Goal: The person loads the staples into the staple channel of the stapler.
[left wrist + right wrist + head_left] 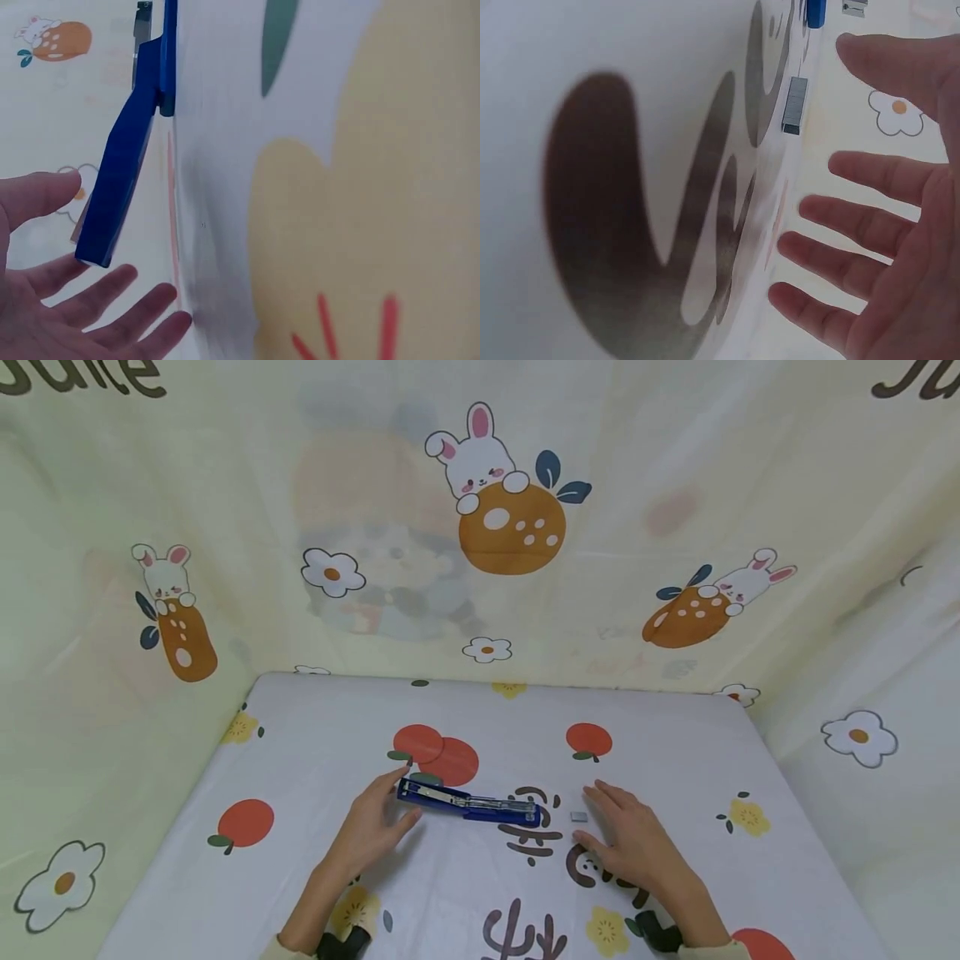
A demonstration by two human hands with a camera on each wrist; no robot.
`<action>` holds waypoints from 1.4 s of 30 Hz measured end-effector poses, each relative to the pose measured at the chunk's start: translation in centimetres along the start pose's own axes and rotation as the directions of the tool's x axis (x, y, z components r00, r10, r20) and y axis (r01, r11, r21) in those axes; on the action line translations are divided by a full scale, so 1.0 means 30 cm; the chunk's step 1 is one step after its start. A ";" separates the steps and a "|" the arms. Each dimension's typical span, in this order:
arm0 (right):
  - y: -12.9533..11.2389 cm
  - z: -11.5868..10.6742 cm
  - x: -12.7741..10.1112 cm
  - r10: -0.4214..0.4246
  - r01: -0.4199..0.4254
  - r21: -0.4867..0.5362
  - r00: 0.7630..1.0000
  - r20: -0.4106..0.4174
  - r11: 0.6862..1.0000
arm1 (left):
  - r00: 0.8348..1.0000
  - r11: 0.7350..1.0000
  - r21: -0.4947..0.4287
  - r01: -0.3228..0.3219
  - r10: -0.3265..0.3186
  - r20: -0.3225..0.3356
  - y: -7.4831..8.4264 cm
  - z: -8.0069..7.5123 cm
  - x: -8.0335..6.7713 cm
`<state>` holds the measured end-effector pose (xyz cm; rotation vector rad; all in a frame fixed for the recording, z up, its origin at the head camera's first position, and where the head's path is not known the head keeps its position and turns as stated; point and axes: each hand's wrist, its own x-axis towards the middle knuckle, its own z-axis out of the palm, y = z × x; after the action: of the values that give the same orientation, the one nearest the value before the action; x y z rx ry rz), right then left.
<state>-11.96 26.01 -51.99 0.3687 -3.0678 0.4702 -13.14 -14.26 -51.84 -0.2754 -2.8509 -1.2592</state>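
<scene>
On the tabletop [315, 727], the stapler [468, 803] is best steadied by the left hand [372, 823] while the staples [578, 817] are pinched squarely by the right hand [630, 842], both with fingers now spread apart.

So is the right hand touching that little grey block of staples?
Apart. The right wrist view shows table between the staple block and the right hand's spread fingertips.
</scene>
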 end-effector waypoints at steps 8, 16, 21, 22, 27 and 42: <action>-0.014 0.007 -0.005 -0.013 0.012 -0.015 0.999 -0.036 1.000 | 1.000 0.992 -0.123 0.009 -0.010 -0.003 -0.016 0.008 0.006; -0.020 0.011 0.002 -0.011 0.011 0.009 0.998 -0.055 1.000 | 0.998 0.949 -0.310 0.057 -0.059 0.004 -0.031 0.015 0.011; -0.027 0.021 0.006 0.002 -0.001 0.030 0.999 -0.039 1.000 | 0.996 0.925 -0.370 0.089 -0.091 0.012 -0.033 0.015 0.011; -0.029 0.023 0.006 0.004 -0.003 0.036 0.999 -0.037 0.999 | 0.996 0.925 -0.370 0.087 -0.090 0.009 -0.034 0.015 0.011; -0.030 0.028 0.007 -0.005 0.007 0.056 0.999 -0.035 0.998 | 0.996 0.910 -0.408 0.081 -0.085 0.006 -0.041 0.020 0.006; -0.028 0.030 0.029 0.014 -0.012 0.085 1.000 -0.020 0.996 | 0.976 0.789 -0.575 0.216 -0.197 0.096 -0.045 0.039 0.016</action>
<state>-12.59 24.77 -52.57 0.3437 -3.0386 0.6020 -13.75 -14.22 -53.57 0.0260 -2.4769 -2.1804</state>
